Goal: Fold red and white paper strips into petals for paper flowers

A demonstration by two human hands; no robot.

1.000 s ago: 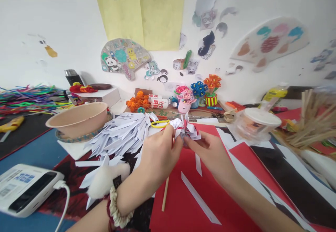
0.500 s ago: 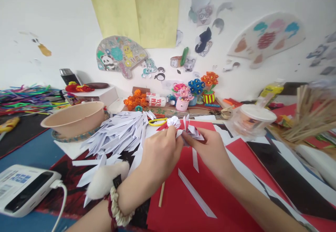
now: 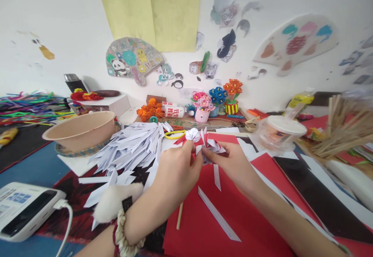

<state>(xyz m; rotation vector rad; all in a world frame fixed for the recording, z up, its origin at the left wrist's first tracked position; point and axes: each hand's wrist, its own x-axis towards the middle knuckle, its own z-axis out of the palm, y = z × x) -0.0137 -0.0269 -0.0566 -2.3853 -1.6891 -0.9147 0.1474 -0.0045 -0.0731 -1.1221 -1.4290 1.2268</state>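
Both hands meet over the red paper [image 3: 221, 218], gripping one folded paper piece [image 3: 215, 146] made of white pointed parts. My left hand [image 3: 177, 164] is closed, its thumb and fingers pinched on the left side of the piece. My right hand [image 3: 233, 162] is closed too, with the thumb pressed on its near right side. Just behind the left fingers sits a round white pleated paper ball [image 3: 192, 134] beside some red paper. Two loose white strips, one a long folded strip [image 3: 218, 213], and a thin wooden stick [image 3: 180, 216] lie below my hands.
A pile of folded white paper pieces [image 3: 131, 144] lies left, beside a beige bowl [image 3: 81, 131]. A white device with a cable [image 3: 29, 210] is at front left. Small flower pots [image 3: 201, 114] stand along the wall. At right are a lidded cup [image 3: 285, 129] and wooden sticks [image 3: 338, 129].
My left thumb has shifted slightly on the folded paper piece, and a bit more of it shows between the hands. The view has moved a little.
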